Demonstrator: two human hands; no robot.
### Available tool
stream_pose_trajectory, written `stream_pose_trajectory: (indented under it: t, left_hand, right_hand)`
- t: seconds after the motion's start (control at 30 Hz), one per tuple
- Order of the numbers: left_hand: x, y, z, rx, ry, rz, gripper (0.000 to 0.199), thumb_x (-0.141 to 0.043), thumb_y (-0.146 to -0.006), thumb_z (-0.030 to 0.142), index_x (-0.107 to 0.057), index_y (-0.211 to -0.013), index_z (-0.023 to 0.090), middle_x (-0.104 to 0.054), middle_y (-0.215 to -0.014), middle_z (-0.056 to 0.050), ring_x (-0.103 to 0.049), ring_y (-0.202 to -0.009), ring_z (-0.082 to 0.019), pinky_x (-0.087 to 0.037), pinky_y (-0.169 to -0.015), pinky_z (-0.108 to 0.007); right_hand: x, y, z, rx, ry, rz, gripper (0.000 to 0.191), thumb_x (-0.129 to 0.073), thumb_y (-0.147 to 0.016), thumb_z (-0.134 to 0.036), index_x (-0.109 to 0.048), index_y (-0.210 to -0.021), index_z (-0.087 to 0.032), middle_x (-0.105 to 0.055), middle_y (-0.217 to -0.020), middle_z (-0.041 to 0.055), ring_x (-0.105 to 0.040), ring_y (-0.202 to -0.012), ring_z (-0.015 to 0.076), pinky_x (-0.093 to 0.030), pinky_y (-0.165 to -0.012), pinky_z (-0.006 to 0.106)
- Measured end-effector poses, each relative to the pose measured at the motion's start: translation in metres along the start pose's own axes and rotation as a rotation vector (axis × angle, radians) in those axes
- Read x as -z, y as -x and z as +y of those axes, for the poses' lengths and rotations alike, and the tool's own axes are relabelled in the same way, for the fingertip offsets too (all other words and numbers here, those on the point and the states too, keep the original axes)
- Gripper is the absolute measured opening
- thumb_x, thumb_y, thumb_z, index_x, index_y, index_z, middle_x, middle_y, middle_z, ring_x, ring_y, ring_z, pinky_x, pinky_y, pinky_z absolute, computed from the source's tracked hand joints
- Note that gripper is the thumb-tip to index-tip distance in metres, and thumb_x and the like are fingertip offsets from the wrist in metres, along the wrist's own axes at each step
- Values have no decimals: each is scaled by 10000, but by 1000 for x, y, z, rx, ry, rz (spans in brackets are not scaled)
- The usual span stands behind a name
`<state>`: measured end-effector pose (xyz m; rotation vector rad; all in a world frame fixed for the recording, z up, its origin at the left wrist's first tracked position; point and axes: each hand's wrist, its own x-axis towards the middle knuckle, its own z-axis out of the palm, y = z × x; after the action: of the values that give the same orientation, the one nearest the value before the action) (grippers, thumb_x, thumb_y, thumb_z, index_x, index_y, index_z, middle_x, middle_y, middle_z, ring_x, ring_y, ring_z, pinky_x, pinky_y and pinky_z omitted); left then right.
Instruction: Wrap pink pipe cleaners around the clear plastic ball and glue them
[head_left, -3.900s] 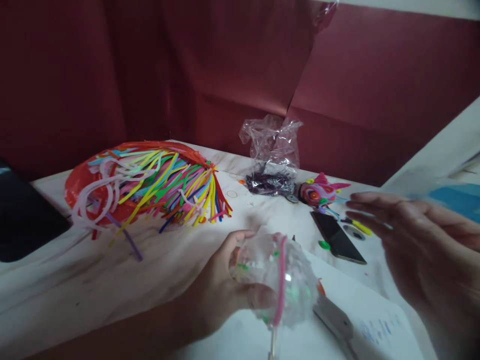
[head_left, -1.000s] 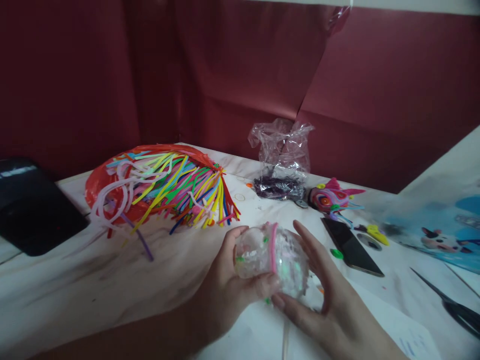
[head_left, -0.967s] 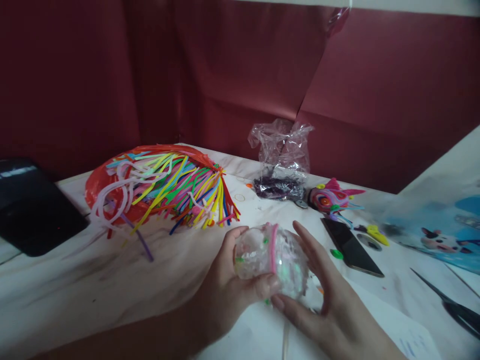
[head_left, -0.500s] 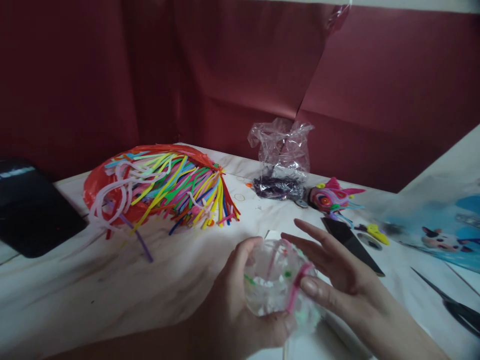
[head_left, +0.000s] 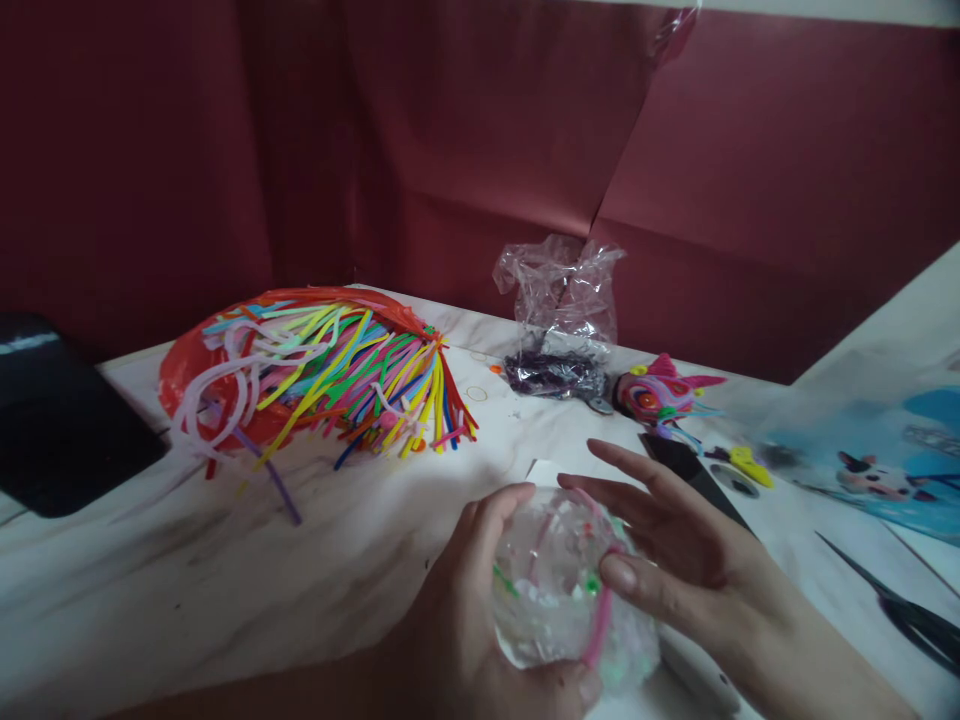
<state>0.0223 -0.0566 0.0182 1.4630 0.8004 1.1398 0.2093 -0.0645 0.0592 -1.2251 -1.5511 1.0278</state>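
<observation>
A clear, rounded, bowl-like object (head_left: 536, 620) with green and red specks sits low in the middle, blurred in part. My left hand (head_left: 480, 610) is wrapped round its left side, thumb along the near edge. Across its right side runs a pink strip (head_left: 600, 625) that looks like a pipe cleaner. My right hand (head_left: 694, 570) presses the strip's upper part against the clear object with the thumb. The right index and middle fingers stretch out behind it, spread apart. A white card-like corner (head_left: 544, 472) shows behind the object.
At the left, a heap of coloured pipe cleaners (head_left: 360, 380) lies in a red bag, near a black device (head_left: 60, 420). A crinkled clear bag (head_left: 562, 330), a pink fish-like craft (head_left: 660, 390), a dark flat piece (head_left: 690, 475), scissors (head_left: 900, 605) and a blue printed package (head_left: 892, 450) lie rightward.
The clear object has turned and come slightly nearer and lower, with the pink strip now more upright. My left thumb is lower. My right thumb stays on the strip.
</observation>
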Motion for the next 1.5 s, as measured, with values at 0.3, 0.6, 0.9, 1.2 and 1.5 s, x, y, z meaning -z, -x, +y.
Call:
stream_pose_trajectory:
  t: [0.3, 0.6, 0.9, 1.2, 1.5]
  left_hand:
    - [7, 2, -10, -147, -132, -52, 857, -808, -564, 131, -467, -1332, 302, -563, -1318, -63, -575, -1128, -329, -485, -948, -386]
    - [6, 5, -9, -177, -136, -17, 841, -782, -588, 122, -501, -1352, 331, -550, -1343, -50, -546, -1180, -334, -422, -1043, -418]
    - [19, 3, -8, -390, -415, -156, 945, -775, -629, 185, -305, -1429, 359, -364, -1506, -17, -365, -1400, -265, -355, -1140, -333]
    - [28, -4, 7, -202, -452, -269, 981, -809, -576, 222, -373, -1450, 314, -278, -1590, -47, -225, -1463, -334, -217, -1196, -484]
    - [19, -2, 16, -74, -283, -118, 826, -792, -598, 268, -487, -1363, 323, -389, -1501, -32, -330, -1413, -305, -275, -1174, -443]
  right_hand:
    - [1, 0, 0, -4, -20, 44, 669, -858, -756, -487, -547, -1318, -302, -628, -1248, 82, -563, -1174, 332, -539, -939, 417]
    - [3, 2, -2, 13, -51, 25, 619, -897, -727, -439, -604, -1264, -346, -619, -1267, 36, -544, -1198, 309, -507, -982, 378]
    - [8, 6, -10, -107, -91, -90, 884, -936, -647, -508, -472, -1394, -422, -416, -1479, -13, -275, -1393, 300, -332, -1119, 458]
    - [5, 5, -8, -112, -108, -81, 922, -939, -658, -483, -431, -1423, -407, -503, -1402, 28, -401, -1321, 311, -442, -1039, 412]
    - [-15, 14, -2, -2, -15, -1, 783, -850, -774, -538, -377, -1399, -537, -421, -1458, -102, -342, -1358, 231, -329, -1123, 368]
